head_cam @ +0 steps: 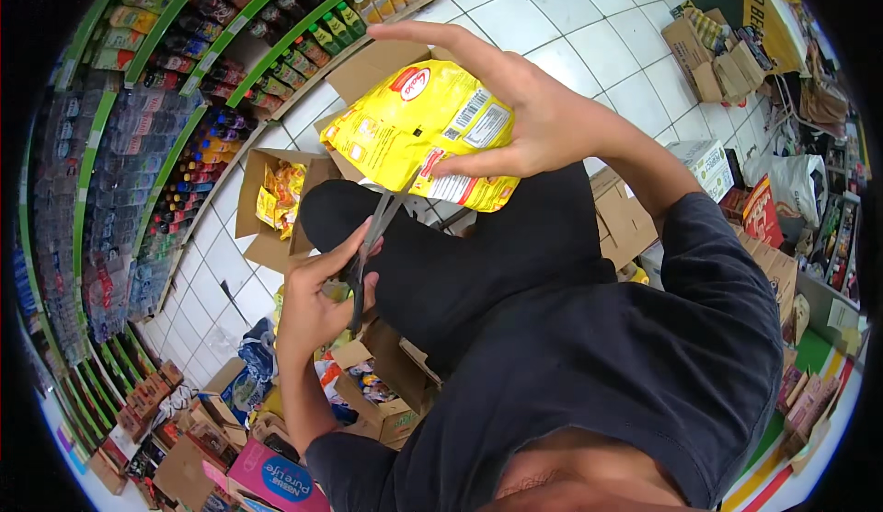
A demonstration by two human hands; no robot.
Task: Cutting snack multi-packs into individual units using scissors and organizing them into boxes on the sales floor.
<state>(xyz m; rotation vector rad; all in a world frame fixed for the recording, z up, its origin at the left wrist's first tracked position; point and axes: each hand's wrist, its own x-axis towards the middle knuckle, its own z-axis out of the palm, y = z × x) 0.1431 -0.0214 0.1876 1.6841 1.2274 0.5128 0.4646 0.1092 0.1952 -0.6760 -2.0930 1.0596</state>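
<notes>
My left hand (pixel 321 288) holds black-handled scissors (pixel 379 225), fingers around the handles. Their metal blades point up and meet the lower edge of a yellow plastic pack (pixel 414 125). Sasa branding, a barcode and printed panels show on the pack. My right hand (pixel 531 115) holds it at its right side, thumb across the front and index finger stretched out above. The other right fingers are hidden. Just beneath the pack are my black-clad legs (pixel 476 263). An open cardboard box (pixel 252 181) with yellow and orange packets (pixel 281 198) stands left of my knee.
Shelves with green edges (pixel 227 46) hold bottled drinks along the left. White floor tiles (pixel 572 22) run between them and cartons (pixel 697 56) on the right. More opened boxes (pixel 386 408) and a pink Nestlé Pure Life carton (pixel 276 474) crowd the lower left.
</notes>
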